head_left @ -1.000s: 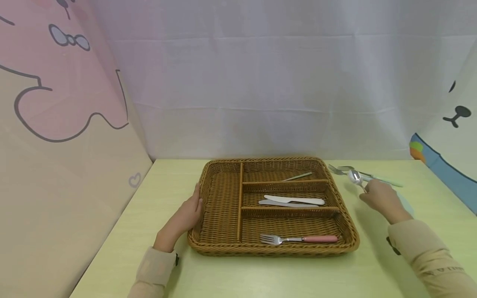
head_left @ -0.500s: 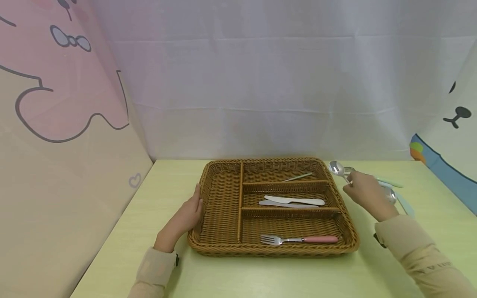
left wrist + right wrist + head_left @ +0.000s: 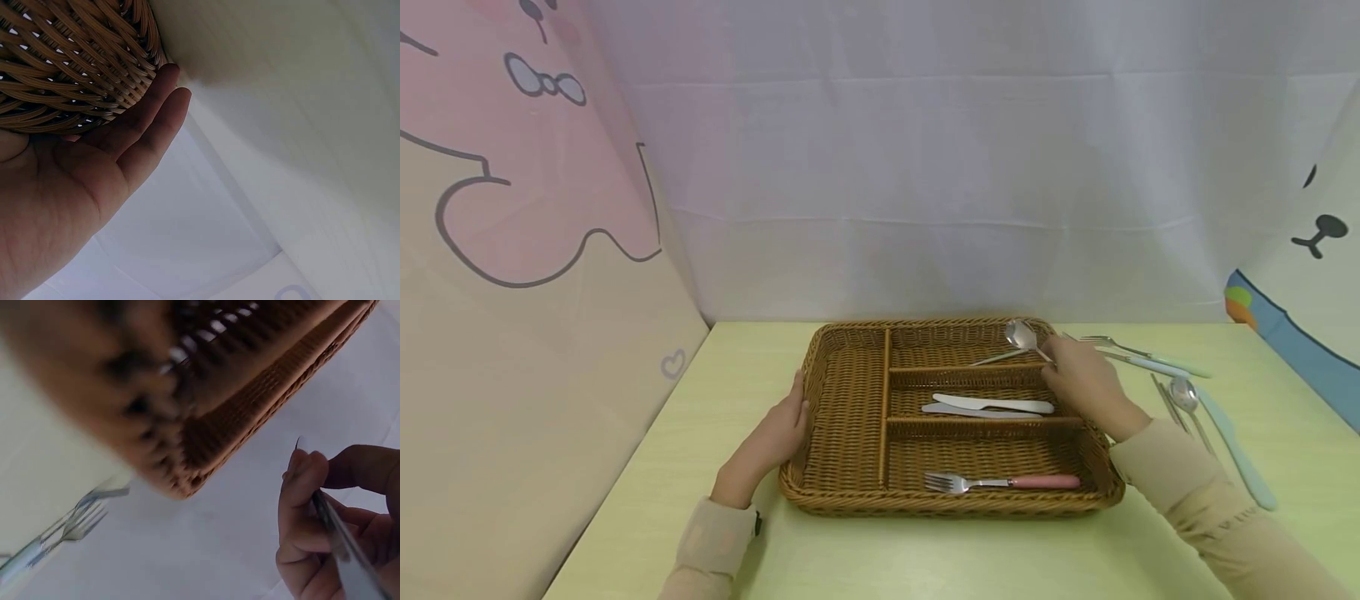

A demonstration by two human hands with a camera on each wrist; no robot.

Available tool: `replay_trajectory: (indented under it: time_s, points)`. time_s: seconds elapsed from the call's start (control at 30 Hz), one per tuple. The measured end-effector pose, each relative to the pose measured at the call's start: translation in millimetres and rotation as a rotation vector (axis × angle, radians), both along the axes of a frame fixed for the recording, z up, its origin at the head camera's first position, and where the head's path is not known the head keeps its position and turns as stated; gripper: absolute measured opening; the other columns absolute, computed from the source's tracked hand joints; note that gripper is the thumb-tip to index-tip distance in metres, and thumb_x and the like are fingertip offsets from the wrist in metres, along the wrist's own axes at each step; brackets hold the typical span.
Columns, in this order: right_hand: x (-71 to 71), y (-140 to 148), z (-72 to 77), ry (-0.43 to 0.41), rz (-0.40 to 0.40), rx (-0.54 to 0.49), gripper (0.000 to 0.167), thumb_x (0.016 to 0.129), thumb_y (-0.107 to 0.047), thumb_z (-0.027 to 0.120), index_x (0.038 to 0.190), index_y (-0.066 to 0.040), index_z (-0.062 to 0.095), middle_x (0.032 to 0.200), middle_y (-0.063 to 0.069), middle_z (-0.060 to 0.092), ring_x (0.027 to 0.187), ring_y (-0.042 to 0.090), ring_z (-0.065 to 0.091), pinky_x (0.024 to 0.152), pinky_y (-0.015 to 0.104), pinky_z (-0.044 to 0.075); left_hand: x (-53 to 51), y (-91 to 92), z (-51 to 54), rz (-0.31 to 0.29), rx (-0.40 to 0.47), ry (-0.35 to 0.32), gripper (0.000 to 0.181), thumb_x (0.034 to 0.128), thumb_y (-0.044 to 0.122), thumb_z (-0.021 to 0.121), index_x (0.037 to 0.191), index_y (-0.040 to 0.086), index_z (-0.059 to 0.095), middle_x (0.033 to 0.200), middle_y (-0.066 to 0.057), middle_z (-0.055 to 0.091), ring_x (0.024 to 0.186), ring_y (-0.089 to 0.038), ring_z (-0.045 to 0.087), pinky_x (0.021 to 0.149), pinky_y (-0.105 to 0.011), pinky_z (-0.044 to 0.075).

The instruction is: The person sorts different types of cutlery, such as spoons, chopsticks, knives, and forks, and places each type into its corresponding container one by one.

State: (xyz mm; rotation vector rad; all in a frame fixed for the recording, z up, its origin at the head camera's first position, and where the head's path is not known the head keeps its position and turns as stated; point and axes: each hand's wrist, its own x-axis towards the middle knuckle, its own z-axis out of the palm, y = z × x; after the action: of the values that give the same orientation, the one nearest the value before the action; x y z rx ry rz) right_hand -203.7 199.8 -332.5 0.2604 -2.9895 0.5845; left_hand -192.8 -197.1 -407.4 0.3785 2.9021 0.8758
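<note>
Over the right end of the back compartment, my right hand pinches a metal spoon, its bowl pointing left. In the right wrist view, the thumb and fingers of the right hand close around the spoon's handle. My left hand rests against the left outer side of the brown woven basket, its fingers extended along the wall in the left wrist view. Inside lie a pink-handled fork in the front compartment, a white knife beside a greyish one in the middle, and a thin pale-green piece at the back.
Right of the basket, forks with pale handles lie on the table. Nearer are another spoon, thin metal sticks and a mint knife. A white cloth hangs behind the table.
My right hand has carried the spoon leftward from the cutlery on the right to above the basket's back compartment. The left hand stays at the basket's side.
</note>
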Motion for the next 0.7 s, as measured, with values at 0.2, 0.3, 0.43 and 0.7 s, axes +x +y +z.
replay_trajectory:
  time_s: [0.2, 0.3, 0.43, 0.7]
  points:
    - [-0.9, -23.7, 0.8, -0.015, 0.043, 0.014, 0.031, 0.087, 0.003, 0.043, 0.115, 0.01, 0.054, 0.1, 0.027, 0.063, 0.054, 0.016, 0.049, 0.042, 0.025, 0.033, -0.5, 0.1, -0.1, 0.002, -0.001, 0.002, 0.057, 0.1013, 0.014, 0.025, 0.143, -0.006, -0.007, 0.143, -0.032, 0.024, 0.13, -0.043, 0.03, 0.105, -0.053, 0.03]
    - [-1.3, -34.6, 1.0, -0.033, 0.067, 0.01, 0.03, 0.089, 0.004, 0.043, 0.116, 0.009, 0.054, 0.097, 0.025, 0.065, 0.052, 0.014, 0.05, 0.041, 0.024, 0.033, -0.8, 0.0, -0.6, 0.0, 0.0, 0.002, 0.057, 0.1013, 0.014, 0.025, 0.143, -0.006, -0.008, 0.144, -0.032, 0.022, 0.131, -0.042, 0.03, 0.106, -0.053, 0.029]
    - [-1.3, -47.7, 2.0, -0.076, 0.09, -0.043, 0.032, 0.09, 0.004, 0.042, 0.12, 0.006, 0.052, 0.096, 0.023, 0.065, 0.043, 0.011, 0.037, 0.038, 0.021, 0.026, -0.4, 0.2, -0.2, 0.0, 0.001, -0.003, 0.057, 0.1013, 0.014, 0.024, 0.143, -0.006, -0.008, 0.145, -0.031, 0.021, 0.131, -0.042, 0.029, 0.106, -0.053, 0.029]
    - [-2.2, -70.6, 6.0, -0.043, 0.196, -0.082, 0.028, 0.087, 0.008, 0.044, 0.111, 0.002, 0.057, 0.093, 0.02, 0.066, 0.045, 0.01, 0.032, 0.043, 0.022, 0.025, 0.4, 0.1, 0.9, -0.005, 0.01, -0.005, 0.057, 0.1015, 0.015, 0.024, 0.143, -0.006, -0.008, 0.144, -0.031, 0.022, 0.131, -0.041, 0.029, 0.106, -0.053, 0.029]
